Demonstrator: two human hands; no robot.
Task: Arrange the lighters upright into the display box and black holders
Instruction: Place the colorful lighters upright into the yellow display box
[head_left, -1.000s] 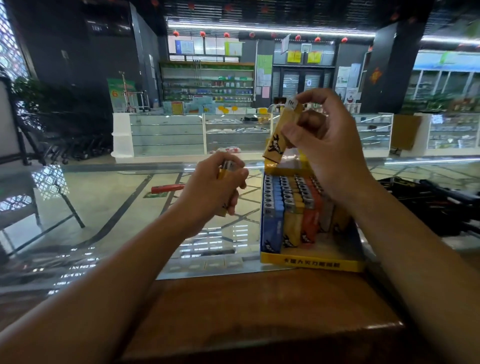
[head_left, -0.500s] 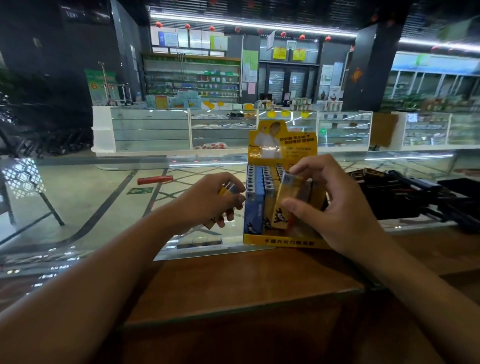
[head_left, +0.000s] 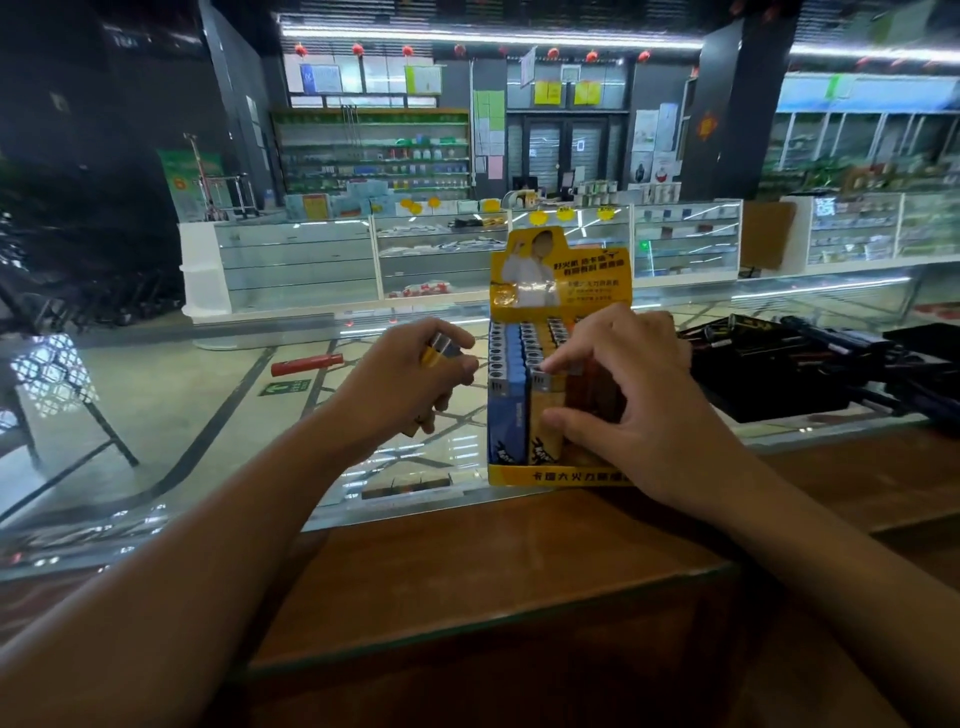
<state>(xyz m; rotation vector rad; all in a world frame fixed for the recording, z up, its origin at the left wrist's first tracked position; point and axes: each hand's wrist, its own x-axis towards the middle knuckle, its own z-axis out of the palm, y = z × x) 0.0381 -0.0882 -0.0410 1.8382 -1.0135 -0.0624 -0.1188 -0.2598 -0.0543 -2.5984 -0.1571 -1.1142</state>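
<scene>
Yellow lighter (head_left: 546, 410) stands upright in the display box (head_left: 558, 475), pinched by right hand (head_left: 644, 395) fingers.

- You were standing in a retail shop, at a glass-topped counter (head_left: 156, 415).
- Glass display cases (head_left: 296, 265) lined the far side, with stocked shelving (head_left: 374, 156) behind them.
- A yellow display box (head_left: 561, 475) of lighters (head_left: 506, 395) sat on your counter.
</scene>
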